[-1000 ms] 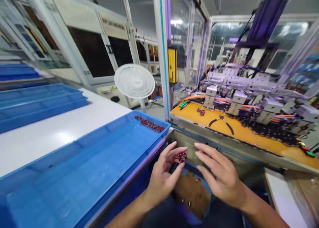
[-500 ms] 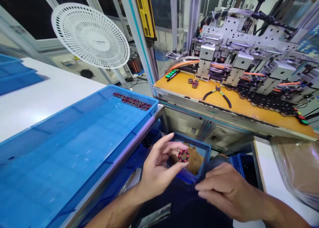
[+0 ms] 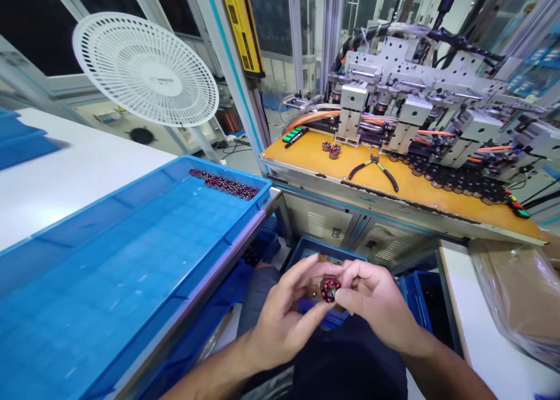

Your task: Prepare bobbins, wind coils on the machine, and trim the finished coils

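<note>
Between the thumb and fingers of my left hand is a small motor stator, a dark ring with red segments round its face and an open centre. My right hand meets it from the right, with thumb and curled fingers closed at its edge. The right fingertips cover part of the ring, and whether they also pinch something thin cannot be seen. Below both hands stands a blue bin with a brown bottom and a few small pieces in it, partly hidden by the hands.
On the left, a large blue tray holds rows of similar rings at its far end. Pliers, a few loose rings and a machine occupy the orange worktop. A white fan stands behind the tray. Plastic-wrapped cardboard lies right.
My right hand has moved up and left from below the stator to touch it. The stator has tilted a little in my left hand, and the whole view has shifted slightly.
</note>
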Motion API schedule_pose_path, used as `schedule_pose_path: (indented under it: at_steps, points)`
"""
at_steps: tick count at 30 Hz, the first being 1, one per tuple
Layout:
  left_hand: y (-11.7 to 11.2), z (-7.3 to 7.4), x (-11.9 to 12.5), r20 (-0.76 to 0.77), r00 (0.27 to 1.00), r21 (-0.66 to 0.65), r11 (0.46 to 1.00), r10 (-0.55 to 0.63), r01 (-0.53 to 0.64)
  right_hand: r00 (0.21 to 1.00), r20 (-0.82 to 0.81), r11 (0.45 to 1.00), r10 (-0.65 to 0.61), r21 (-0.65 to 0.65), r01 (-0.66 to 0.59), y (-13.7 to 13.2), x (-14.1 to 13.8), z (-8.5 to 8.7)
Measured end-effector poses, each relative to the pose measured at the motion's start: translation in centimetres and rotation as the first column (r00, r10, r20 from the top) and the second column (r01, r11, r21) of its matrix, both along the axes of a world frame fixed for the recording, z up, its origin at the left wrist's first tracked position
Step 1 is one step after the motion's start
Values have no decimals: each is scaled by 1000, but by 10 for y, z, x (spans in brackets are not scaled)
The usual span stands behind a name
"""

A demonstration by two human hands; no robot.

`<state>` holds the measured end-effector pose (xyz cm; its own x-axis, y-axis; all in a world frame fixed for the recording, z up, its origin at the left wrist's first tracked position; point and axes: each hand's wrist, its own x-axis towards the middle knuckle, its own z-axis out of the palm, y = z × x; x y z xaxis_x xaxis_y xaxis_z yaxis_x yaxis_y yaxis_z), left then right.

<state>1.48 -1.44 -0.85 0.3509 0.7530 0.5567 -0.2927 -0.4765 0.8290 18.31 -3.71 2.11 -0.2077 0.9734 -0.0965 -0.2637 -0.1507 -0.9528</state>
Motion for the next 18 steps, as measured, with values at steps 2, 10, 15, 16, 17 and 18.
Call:
schedule_pose_path:
  at_steps: [2, 10, 15, 16, 17, 18]
  points:
    - [1, 1, 3, 60, 998, -60, 998, 22, -18, 996, -71, 998, -50, 18, 52, -3, -6, -8]
    - [3, 3, 2, 127, 990, -229, 970, -57, 85, 966, -200, 986, -164, -68, 154, -20, -8, -22]
    - [-2, 3, 4, 55, 994, -183, 977, -97, 105, 992, -73, 995, -98, -35, 96, -17, 2, -11]
    - [-3, 4, 5, 79, 991, -204, 971, -107, 122, 989, -95, 993, -112, -44, 108, -18, 1, -11]
    - [-3, 5, 6, 120, 985, -235, 960, -125, 150, 981, -131, 989, -140, -55, 134, -20, -1, -12]
    - [-3, 7, 7, 170, 974, -274, 943, -147, 190, 971, -168, 985, -170, -68, 160, -22, -3, -14]
